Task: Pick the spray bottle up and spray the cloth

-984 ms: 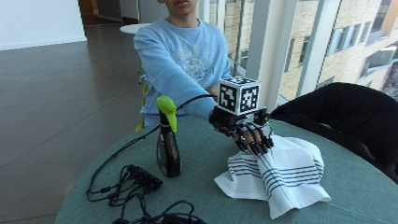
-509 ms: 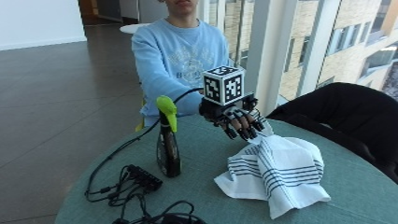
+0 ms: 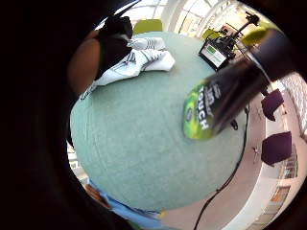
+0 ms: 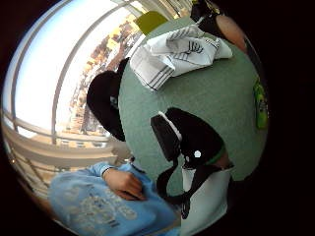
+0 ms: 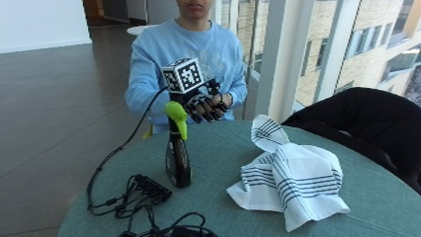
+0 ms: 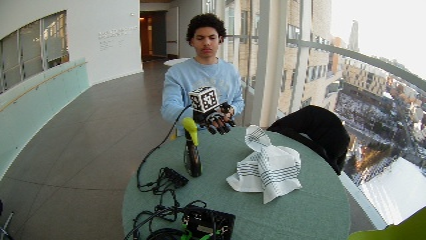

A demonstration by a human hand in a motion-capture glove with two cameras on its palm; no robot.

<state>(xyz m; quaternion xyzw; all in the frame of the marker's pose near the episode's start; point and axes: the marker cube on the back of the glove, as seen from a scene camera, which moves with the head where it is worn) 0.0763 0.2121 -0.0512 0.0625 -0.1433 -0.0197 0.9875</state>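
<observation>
Progress is small, I judge: nothing is picked up yet. Spray bottle point(image 5: 178, 158) stands upright on the green worktop point(image 5: 368, 207), dark body with a yellow-green trigger head on top. Right hand point(image 5: 205, 104) in the black glove is in the air just beside the head of the bottle, on the person's side of it, not touching it. Its fingers point(image 5: 209, 114) hang loosely spread and grip nothing. Striped cloth point(image 5: 293, 180) lies crumpled on the worktop, well apart from the bottle, on the side of the black chair point(image 5: 358, 118). What is left, I think: close the fingers around the bottle, lift it, aim at the cloth and press the trigger.
</observation>
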